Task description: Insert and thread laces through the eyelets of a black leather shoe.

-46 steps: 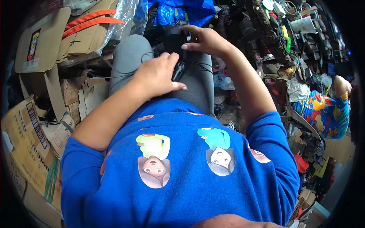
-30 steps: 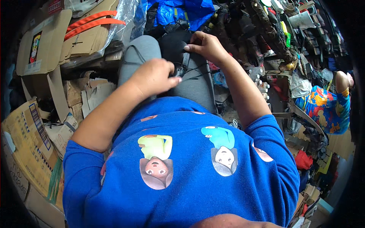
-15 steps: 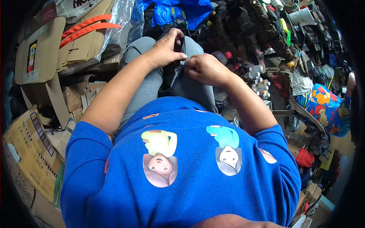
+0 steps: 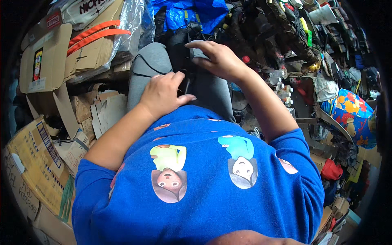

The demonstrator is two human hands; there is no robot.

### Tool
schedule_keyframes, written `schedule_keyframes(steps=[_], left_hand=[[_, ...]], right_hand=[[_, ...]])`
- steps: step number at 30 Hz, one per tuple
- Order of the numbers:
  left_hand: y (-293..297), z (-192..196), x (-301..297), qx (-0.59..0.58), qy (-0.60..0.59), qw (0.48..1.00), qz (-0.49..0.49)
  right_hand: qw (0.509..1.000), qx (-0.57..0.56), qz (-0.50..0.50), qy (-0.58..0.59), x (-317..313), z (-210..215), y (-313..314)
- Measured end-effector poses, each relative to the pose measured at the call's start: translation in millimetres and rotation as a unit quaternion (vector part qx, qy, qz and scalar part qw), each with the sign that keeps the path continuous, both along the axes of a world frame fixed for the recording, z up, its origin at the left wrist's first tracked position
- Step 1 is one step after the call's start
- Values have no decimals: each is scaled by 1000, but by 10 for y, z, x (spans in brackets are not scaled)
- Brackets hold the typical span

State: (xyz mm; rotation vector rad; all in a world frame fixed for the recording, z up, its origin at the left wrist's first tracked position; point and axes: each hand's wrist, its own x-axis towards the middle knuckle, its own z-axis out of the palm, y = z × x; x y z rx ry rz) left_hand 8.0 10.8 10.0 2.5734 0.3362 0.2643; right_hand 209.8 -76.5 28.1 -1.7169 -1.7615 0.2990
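A dark, shiny black object [image 4: 185, 85] lies in my lap between the thighs of my grey trousers [image 4: 210, 94]; its kind is unclear. My left hand [image 4: 165, 92] rests over its near end, with thumb and fingers set around its edge. Farther up, above the right knee, is my right hand [image 4: 218, 59], its thumb and fingers apart. A light grey patch shows through that gap, which looks like the trouser knee. More black material [image 4: 179, 49] lies between the knees, and a thin black cord [image 4: 149, 65] loops over the left thigh.
Flattened cardboard [image 4: 96, 57] with two orange strips and clear plastic is stacked at the left. A yellow-brown carton [image 4: 36, 159] stands nearer. Blue plastic sheeting [image 4: 188, 16] lies ahead. Small clear bottles [image 4: 281, 90] and a colourful patterned bag [image 4: 353, 114] crowd the right.
My hands were close together over the black object. Now the left has drawn back toward my belly, and the right has moved forward and opened its fingers.
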Motion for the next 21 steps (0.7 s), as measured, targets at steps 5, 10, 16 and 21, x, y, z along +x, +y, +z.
schedule_keyframes(steps=[5,10,16,21], left_hand=[[-95,-29,96,-32,77,996,45],[-48,113,17,-131,64,988,47],[27,88,121,-139,70,988,24],[337,234,254,-200,92,975,13]], right_hand=[[992,-95,-36,-71,184,-117,183],[982,-155,-26,-109,179,201,152],[969,-238,-66,-32,266,-30,184],[969,-72,-103,211,268,-140,-71]])
